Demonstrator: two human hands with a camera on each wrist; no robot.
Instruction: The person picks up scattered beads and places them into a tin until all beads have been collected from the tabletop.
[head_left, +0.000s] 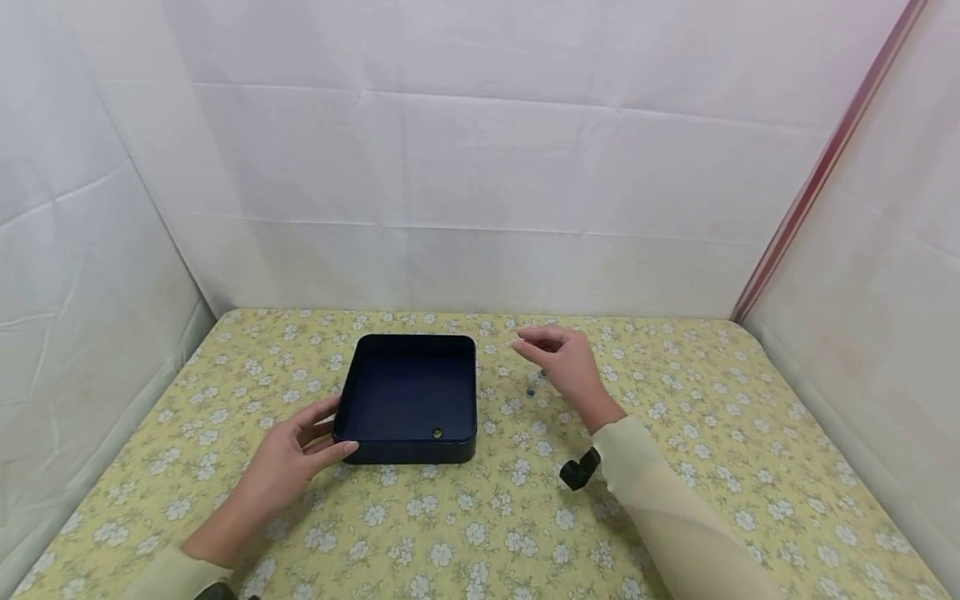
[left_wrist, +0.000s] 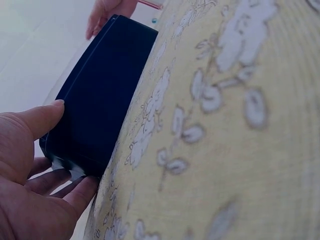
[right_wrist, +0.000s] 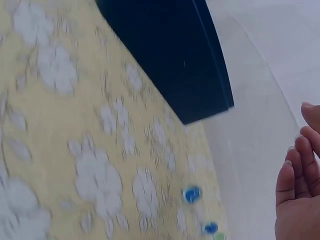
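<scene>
A dark navy square open box (head_left: 405, 452) stands on the table. At its near left corner my left hand (head_left: 288, 454) grips it, thumb on the front wall and fingers along the left side, as the left wrist view also shows. Inside the box, near its front right corner, lies a small green marble (head_left: 437, 432). My right hand (head_left: 562, 362) hovers to the right of the box with thumb and fingertips apart; nothing shows between them. Beneath and beside it are a blue marble (head_left: 530, 392) and another small marble (head_left: 543, 372). The right wrist view shows two blue marbles (right_wrist: 191, 194) and a green one (right_wrist: 219, 236).
A yellow floral cloth (head_left: 517, 533) covers the table. White sheets (head_left: 480, 167) hang behind it and on both sides, with a red strip (head_left: 825, 167) at the right corner. A black wrist device (head_left: 580, 469) sits by the right sleeve.
</scene>
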